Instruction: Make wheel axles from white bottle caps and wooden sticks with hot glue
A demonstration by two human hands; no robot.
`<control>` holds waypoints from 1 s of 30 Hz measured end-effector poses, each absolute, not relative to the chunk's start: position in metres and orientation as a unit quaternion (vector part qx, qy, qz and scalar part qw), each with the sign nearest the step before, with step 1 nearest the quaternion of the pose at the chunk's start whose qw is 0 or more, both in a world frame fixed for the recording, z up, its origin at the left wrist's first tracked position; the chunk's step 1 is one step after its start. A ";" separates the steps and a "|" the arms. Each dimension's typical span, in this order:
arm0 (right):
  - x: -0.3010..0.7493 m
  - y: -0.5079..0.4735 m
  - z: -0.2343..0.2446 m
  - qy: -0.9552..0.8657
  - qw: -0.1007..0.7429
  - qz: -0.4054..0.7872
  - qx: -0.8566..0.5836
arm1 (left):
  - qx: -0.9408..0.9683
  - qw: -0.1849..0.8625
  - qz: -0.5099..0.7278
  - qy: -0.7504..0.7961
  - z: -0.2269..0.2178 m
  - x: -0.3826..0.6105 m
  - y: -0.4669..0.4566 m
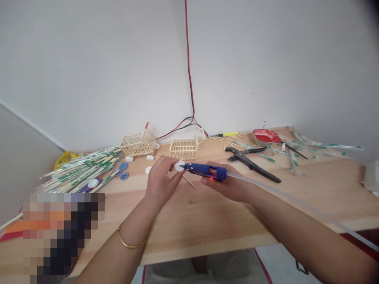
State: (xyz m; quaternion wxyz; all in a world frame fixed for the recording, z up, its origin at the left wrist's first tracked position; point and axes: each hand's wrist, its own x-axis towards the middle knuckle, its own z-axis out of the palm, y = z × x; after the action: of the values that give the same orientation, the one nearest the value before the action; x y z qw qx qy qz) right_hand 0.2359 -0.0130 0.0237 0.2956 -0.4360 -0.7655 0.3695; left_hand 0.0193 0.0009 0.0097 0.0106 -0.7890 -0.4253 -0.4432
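Observation:
My left hand (161, 179) pinches a small white bottle cap (179, 165) above the wooden table (207, 221). My right hand (229, 186) grips a blue glue gun (205, 170) lying sideways, its nozzle touching the cap. A long clear glue stick (284, 193) trails from the gun's rear along my right forearm. A thin wooden stick (189, 182) lies on the table just under the cap.
Two small stick-built baskets (138, 143) (184, 148) stand near the wall. Loose caps (123, 166) and a pile of wrapped chopsticks (83, 169) lie left. Black pliers (251, 162), a red lid (265, 136) and torn wrappers sit right. A red-black cable (189, 79) hangs down the wall.

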 end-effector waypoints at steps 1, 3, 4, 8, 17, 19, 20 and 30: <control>0.236 -0.013 0.022 -0.766 0.298 0.367 -0.435 | -0.789 0.013 -0.444 -0.424 0.010 0.020 0.001; 0.236 -0.012 0.019 -0.769 0.302 0.361 -0.432 | -0.790 0.018 -0.444 -0.424 0.011 0.020 0.000; 0.236 -0.011 0.018 -0.771 0.304 0.358 -0.431 | -0.790 0.019 -0.443 -0.424 0.011 0.020 0.000; 0.236 -0.010 0.016 -0.776 0.309 0.352 -0.423 | -0.791 0.018 -0.443 -0.421 0.010 0.019 0.001; 0.236 -0.011 0.018 -0.769 0.305 0.362 -0.430 | -0.797 0.043 -0.440 -0.412 0.007 0.019 0.002; 0.235 -0.012 0.018 -0.766 0.308 0.359 -0.435 | -0.800 0.053 -0.432 -0.413 0.005 0.018 0.003; 0.235 -0.012 0.018 -0.765 0.307 0.358 -0.438 | -0.801 0.058 -0.429 -0.413 0.004 0.017 0.003; 0.234 -0.013 0.019 -0.773 0.287 0.349 -0.446 | -0.816 0.092 -0.406 -0.402 0.001 0.016 0.004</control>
State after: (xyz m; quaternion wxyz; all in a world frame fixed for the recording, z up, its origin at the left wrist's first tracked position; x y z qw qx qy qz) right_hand 0.2344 -0.0126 0.0193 0.2867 -0.4459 -0.7726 0.3494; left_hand 0.0160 0.0043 0.0009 0.0921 -0.8157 -0.4018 -0.4058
